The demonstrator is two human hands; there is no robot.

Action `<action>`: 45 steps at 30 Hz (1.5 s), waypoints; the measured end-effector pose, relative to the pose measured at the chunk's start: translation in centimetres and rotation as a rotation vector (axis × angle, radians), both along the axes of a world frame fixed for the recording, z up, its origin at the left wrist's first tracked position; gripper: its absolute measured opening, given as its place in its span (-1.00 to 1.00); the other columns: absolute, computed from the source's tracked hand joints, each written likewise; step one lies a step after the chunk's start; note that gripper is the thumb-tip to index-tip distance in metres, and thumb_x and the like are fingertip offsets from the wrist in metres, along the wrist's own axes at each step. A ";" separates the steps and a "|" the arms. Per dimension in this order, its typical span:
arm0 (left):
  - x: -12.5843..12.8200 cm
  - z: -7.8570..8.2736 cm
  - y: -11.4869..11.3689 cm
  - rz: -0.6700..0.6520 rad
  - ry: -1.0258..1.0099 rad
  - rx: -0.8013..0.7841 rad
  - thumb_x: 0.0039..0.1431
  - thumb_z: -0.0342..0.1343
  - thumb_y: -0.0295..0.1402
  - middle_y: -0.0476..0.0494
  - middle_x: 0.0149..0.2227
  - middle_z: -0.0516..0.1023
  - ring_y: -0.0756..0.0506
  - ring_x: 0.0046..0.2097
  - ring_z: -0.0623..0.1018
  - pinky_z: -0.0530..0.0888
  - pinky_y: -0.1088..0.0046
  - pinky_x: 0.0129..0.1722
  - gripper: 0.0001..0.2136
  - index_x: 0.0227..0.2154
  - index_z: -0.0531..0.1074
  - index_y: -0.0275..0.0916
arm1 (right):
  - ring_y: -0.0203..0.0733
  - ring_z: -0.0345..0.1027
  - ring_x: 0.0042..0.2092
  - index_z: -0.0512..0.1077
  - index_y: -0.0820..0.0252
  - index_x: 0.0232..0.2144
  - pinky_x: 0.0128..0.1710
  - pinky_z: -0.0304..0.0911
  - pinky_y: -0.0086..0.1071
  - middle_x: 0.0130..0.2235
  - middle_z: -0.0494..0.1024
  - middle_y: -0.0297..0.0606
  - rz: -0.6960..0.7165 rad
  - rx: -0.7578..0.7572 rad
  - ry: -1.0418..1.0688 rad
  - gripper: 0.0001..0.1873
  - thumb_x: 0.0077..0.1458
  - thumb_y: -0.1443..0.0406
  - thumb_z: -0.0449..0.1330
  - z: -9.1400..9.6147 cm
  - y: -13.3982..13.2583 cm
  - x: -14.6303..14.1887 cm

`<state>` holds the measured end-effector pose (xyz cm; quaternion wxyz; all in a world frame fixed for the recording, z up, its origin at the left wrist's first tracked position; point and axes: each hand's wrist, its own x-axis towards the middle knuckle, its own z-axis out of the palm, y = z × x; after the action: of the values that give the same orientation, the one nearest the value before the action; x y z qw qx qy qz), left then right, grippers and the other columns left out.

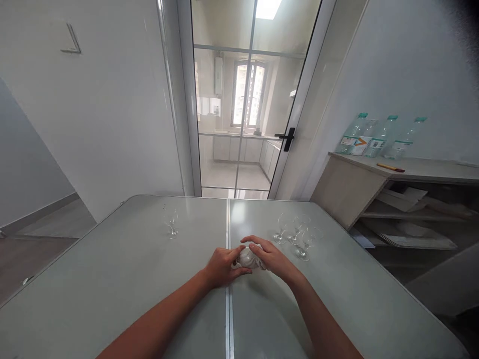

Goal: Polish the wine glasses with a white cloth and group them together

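Just right of the table's seam, both hands are around a small clear glass (246, 257) lying on its side. My left hand (223, 266) is closed on the glass, with the fingers above and the thumb below. My right hand (270, 256) is closed over a crumpled white cloth (259, 265) that is pressed against the glass, perhaps partly inside it. The fingers hide much of both. Beyond my right hand stand several clear stemmed glasses (301, 253) in a group. Farther off on the left, a single stemmed glass (172, 231) stands upright.
The pale table (130, 279) has a metal seam (228, 319) down its middle. On the right, a wooden shelf unit (348, 194) carries several plastic bottles (377, 142) and a yellow-handled brush (390, 167). Past the table's far edge is a glass door (239, 167) with a black handle (288, 138).
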<state>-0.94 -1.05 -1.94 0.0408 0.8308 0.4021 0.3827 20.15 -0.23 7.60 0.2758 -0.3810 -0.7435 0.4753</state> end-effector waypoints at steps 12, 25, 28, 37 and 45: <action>0.3 2.3 -0.2 -0.049 -0.438 -0.368 0.15 0.25 -0.09 0.09 -0.57 0.26 0.05 -0.50 0.19 0.23 0.54 -0.47 -0.60 -0.08 0.56 -0.29 | -0.08 0.48 -0.24 0.39 0.01 0.15 0.30 -0.04 0.15 -0.27 0.61 -0.26 0.012 0.626 -0.028 -0.61 0.36 0.16 -0.02 -0.8 -0.2 -0.5; 0.4 1.3 0.0 -0.073 -0.398 -0.383 0.04 0.32 -0.08 0.08 -0.55 0.33 0.05 -0.50 0.22 0.27 0.54 -0.46 -0.50 -0.01 0.55 -0.26 | -0.22 0.30 -0.40 0.43 0.08 -0.16 0.08 0.12 -0.10 -0.42 0.52 -0.34 0.033 0.580 -0.167 -0.72 0.39 0.22 -0.09 -0.5 -0.3 -1.0; 0.5 1.6 0.1 -0.044 -0.430 -0.396 0.08 0.30 -0.09 0.08 -0.54 0.28 0.05 -0.49 0.20 0.25 0.54 -0.45 -0.55 -0.05 0.56 -0.29 | -0.18 0.34 -0.37 0.41 0.09 -0.21 -0.01 0.19 -0.16 -0.36 0.53 -0.28 -0.161 0.608 -0.031 -0.73 0.38 0.20 -0.07 -1.6 0.1 -1.2; 0.3 1.5 0.1 -0.062 -0.396 -0.417 0.06 0.32 -0.12 0.09 -0.54 0.30 0.06 -0.50 0.21 0.24 0.54 -0.47 -0.59 -0.09 0.57 -0.27 | -0.14 0.44 -0.29 0.38 0.09 0.06 -0.24 0.31 -0.30 -0.25 0.59 -0.29 0.020 0.232 0.069 -0.60 0.25 0.07 0.17 -0.2 -0.3 -0.3; 0.5 0.8 1.0 -0.088 -0.615 -0.453 0.17 0.24 -0.23 -0.06 -0.33 0.49 -0.01 -0.35 0.41 0.40 0.47 -0.32 -0.51 0.14 0.42 -0.25 | 0.02 0.47 0.03 0.47 0.12 0.03 0.09 0.28 -0.07 -0.01 0.62 -0.09 -0.311 0.013 0.691 -0.56 0.22 0.02 0.21 -0.7 1.8 1.0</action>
<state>-0.45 -0.09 -1.12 0.3583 0.6637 0.4093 0.5134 21.11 1.58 6.85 0.5819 -0.3047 -0.5428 0.5234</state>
